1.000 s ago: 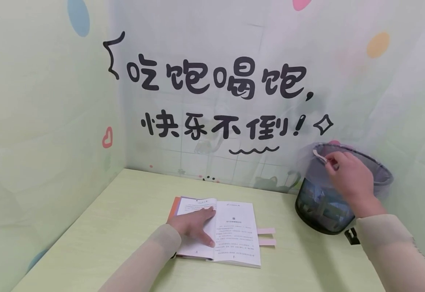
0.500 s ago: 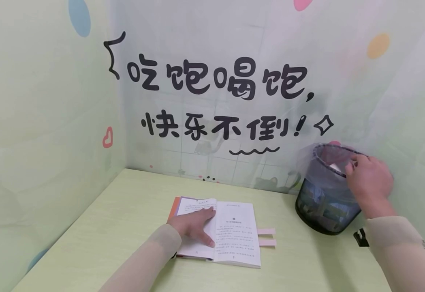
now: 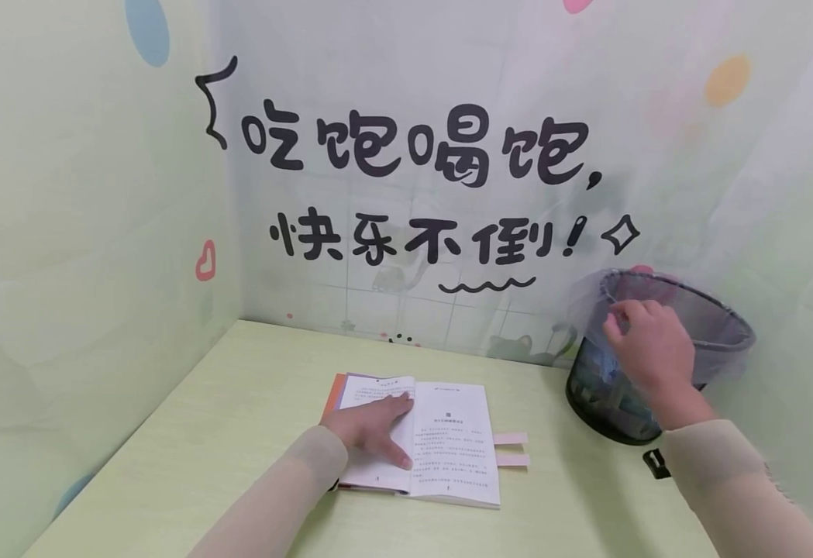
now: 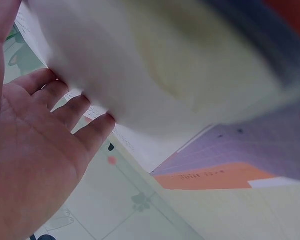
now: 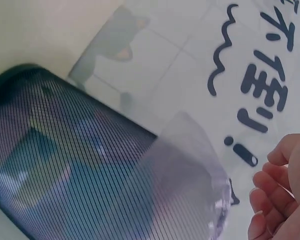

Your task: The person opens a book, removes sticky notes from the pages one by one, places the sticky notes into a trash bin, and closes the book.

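An open book (image 3: 453, 446) lies on the table, with two pale pink page tabs (image 3: 512, 439) poking out past its right edge. My left hand (image 3: 371, 434) rests on the left page with thumb and fingers spread. In the left wrist view the fingertips of the left hand (image 4: 40, 145) touch the page, and the purple and orange cover (image 4: 210, 177) shows below. My right hand (image 3: 652, 341) hovers in front of the rim of a dark mesh wastebasket (image 3: 597, 387). The right wrist view shows the right hand (image 5: 282, 192) loosely curled, nothing visible in it.
A clear plastic liner (image 5: 190, 170) hangs over the wastebasket's rim. A small black clip-like object (image 3: 656, 463) is beside the right sleeve. Behind the light table (image 3: 239, 434) stands a printed wall sheet (image 3: 406, 186) with black characters; another sheet (image 3: 85, 232) closes the left side.
The small pale strip that my right hand pinched over the wastebasket is no longer seen in it. That hand went right over the rim, then back left. The left hand stays on the book.
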Demonstrator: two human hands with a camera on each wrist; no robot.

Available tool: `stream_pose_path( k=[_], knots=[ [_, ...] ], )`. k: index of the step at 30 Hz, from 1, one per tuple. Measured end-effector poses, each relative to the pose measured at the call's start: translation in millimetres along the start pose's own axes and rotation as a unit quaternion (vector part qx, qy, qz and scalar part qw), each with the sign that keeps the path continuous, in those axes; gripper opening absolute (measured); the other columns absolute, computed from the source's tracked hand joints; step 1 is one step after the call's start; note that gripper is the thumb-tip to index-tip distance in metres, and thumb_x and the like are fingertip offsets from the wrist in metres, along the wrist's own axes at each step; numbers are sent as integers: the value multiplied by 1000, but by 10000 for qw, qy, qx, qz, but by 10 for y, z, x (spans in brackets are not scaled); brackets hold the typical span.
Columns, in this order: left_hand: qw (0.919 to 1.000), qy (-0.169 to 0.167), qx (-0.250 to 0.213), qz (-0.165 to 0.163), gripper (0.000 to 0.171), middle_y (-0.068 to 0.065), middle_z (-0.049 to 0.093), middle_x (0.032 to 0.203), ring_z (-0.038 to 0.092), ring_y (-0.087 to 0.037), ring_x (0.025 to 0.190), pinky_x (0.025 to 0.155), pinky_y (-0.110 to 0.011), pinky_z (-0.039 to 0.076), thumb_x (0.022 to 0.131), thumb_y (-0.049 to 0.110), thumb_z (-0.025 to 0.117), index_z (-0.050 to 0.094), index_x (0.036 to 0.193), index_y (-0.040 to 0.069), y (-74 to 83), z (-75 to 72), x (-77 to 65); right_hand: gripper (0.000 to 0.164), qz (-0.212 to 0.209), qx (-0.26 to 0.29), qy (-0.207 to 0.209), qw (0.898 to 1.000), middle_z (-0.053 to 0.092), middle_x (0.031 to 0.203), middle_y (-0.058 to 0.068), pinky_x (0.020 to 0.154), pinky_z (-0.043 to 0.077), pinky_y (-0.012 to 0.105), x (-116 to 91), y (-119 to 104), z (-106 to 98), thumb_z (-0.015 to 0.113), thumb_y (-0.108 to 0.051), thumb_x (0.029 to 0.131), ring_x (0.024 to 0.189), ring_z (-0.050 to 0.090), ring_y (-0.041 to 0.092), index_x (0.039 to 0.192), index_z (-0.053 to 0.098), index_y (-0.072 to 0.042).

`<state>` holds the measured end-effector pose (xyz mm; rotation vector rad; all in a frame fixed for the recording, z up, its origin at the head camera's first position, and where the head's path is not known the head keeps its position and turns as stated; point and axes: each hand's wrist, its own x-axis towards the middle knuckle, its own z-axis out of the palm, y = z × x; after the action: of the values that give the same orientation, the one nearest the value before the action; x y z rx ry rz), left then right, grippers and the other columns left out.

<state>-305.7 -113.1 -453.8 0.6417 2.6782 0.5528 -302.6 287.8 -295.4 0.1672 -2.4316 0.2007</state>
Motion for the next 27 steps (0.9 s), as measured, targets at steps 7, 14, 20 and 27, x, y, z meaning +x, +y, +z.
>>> stream_pose_path(
  k=[7,14,20,27],
  knots=[
    [10000,-20,28,-12,109,1,19,159,16,-22,142,117,-44,20,69,54,85,30,156,17,2,-3,-7,20,-259,179,-230,9992,66,98,18,70,51,57,-202,-194,458,61,-17,91,90,56,37,101,71,-2],
    [10000,-4,18,-87,110,3,19,159,16,-20,142,117,-44,20,68,55,86,30,156,19,-18,9,9,24,-306,393,-1044,9933,67,104,16,79,51,55,-458,-508,920,62,-23,92,97,57,35,103,72,-4],
    [10000,5,41,-27,110,3,18,160,15,-20,142,117,-43,19,69,55,85,29,156,18,-18,12,14,28,-375,296,-1787,9827,65,100,14,79,52,51,-684,-753,1205,64,-30,92,93,58,33,101,73,-6],
    [10000,-12,-30,-43,109,2,18,159,16,-21,142,117,-43,19,69,53,86,30,156,18,-3,3,-6,38,-186,73,-2560,9665,63,107,14,85,49,50,-894,-936,1426,61,-39,95,100,53,33,104,74,-4]
  ],
)
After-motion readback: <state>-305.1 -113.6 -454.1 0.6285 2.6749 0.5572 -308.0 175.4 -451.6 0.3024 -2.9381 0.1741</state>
